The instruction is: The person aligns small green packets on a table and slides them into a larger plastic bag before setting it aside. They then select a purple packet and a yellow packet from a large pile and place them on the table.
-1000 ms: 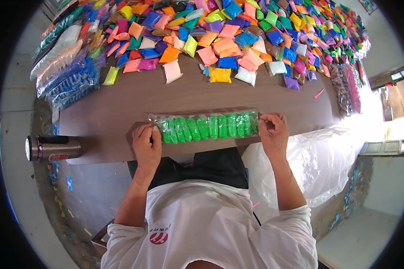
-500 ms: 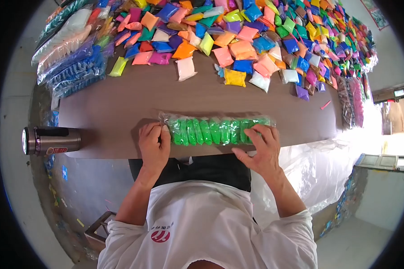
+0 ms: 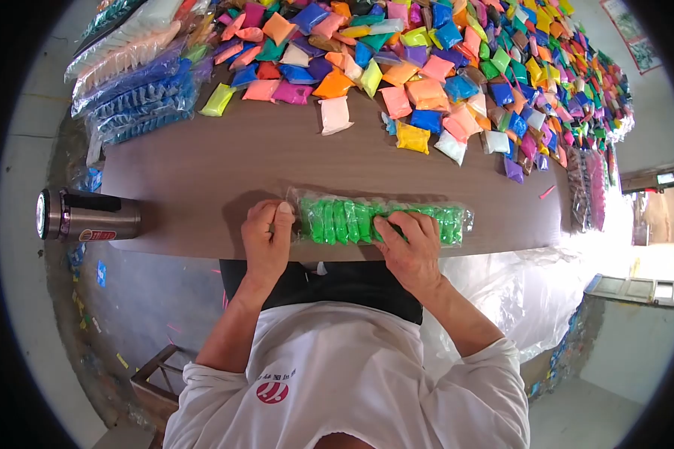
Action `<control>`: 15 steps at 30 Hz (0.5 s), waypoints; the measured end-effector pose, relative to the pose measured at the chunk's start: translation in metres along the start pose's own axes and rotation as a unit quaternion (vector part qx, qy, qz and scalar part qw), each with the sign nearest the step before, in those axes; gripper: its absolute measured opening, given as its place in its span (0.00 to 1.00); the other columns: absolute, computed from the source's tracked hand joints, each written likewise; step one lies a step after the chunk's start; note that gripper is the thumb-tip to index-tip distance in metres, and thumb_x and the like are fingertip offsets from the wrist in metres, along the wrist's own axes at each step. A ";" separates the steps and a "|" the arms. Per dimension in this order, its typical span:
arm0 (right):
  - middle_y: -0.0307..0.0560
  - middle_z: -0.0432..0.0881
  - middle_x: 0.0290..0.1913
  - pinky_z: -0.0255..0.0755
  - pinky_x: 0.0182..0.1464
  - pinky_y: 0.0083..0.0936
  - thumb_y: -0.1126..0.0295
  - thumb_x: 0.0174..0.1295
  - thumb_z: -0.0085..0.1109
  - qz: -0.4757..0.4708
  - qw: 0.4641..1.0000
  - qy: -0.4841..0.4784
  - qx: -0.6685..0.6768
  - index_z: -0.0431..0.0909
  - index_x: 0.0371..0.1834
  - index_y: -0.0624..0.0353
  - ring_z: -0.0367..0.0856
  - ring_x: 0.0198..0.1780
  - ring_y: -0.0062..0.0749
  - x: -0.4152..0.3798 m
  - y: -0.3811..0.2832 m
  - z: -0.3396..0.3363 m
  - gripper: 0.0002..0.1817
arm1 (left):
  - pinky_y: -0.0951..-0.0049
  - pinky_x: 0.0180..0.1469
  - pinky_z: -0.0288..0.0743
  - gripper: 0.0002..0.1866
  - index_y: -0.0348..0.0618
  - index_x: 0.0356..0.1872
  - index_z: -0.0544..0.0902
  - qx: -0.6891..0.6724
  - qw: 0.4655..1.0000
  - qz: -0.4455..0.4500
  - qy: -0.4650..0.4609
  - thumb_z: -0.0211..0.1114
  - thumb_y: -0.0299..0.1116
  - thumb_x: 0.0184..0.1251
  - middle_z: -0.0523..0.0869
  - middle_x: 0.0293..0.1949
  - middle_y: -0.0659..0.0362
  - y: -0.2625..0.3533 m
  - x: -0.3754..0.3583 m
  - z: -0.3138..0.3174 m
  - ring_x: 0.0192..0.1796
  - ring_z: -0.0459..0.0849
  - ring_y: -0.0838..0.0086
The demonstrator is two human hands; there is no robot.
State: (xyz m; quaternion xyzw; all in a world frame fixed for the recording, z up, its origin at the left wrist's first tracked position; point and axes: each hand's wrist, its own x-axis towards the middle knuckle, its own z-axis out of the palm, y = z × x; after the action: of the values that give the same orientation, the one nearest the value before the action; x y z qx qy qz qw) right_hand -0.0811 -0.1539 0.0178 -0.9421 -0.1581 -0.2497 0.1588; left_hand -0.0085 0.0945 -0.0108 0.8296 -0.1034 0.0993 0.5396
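In front of my body a long clear plastic bag (image 3: 464, 221) lies on the table, filled with a row of bright green packets (image 3: 341, 221). My left hand (image 3: 268, 238) is closed on the bag's left end, with the thumb up and the fingers curled under. Across the middle of the row rests my right hand (image 3: 412, 251). Its thumb and bent fingers press together on the green packets through the film, and its fingertips are partly hidden.
Loose coloured packets (image 3: 427, 93) are heaped along the table's far side. Stacked filled bags (image 3: 138, 97) lie at the far left and more bags (image 3: 593, 187) at the right edge. A steel flask (image 3: 90, 215) lies at the left. Clear plastic sheeting (image 3: 509, 299) hangs at the front right.
My right hand has moved left from near the bag's right end to its middle, and its fingers have closed down on the packets. My left hand keeps hold of the left end.
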 end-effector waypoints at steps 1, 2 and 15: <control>0.40 0.78 0.50 0.71 0.52 0.39 0.72 0.43 0.76 0.006 1.000 -0.004 0.002 0.84 0.49 0.54 0.78 0.51 0.40 0.001 -0.002 -0.001 0.25 | 0.64 0.42 0.74 0.13 0.33 0.31 0.82 -0.020 1.000 -0.014 0.002 0.61 0.32 0.76 0.86 0.33 0.53 -0.001 0.001 -0.001 0.36 0.81 0.63; 0.41 0.78 0.50 0.72 0.52 0.39 0.72 0.43 0.76 0.011 1.000 -0.007 0.005 0.84 0.48 0.54 0.78 0.51 0.40 0.002 -0.003 -0.001 0.24 | 0.66 0.41 0.74 0.14 0.33 0.31 0.82 -0.037 0.999 -0.021 0.003 0.60 0.32 0.77 0.85 0.31 0.54 -0.001 0.001 -0.002 0.35 0.81 0.65; 0.46 0.86 0.40 0.73 0.52 0.40 0.69 0.58 0.70 0.153 0.979 -0.062 0.118 0.85 0.42 0.58 0.81 0.45 0.47 0.030 0.027 -0.059 0.10 | 0.71 0.39 0.72 0.14 0.34 0.29 0.81 -0.043 0.999 -0.019 -0.002 0.58 0.30 0.77 0.84 0.28 0.56 -0.001 0.001 -0.002 0.33 0.80 0.72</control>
State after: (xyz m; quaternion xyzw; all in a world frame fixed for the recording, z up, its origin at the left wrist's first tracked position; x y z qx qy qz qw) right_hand -0.0711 -0.1944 0.0764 -0.9435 -0.0501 -0.1428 0.2949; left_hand -0.0075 0.0962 -0.0106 0.8074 -0.0930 0.0832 0.5767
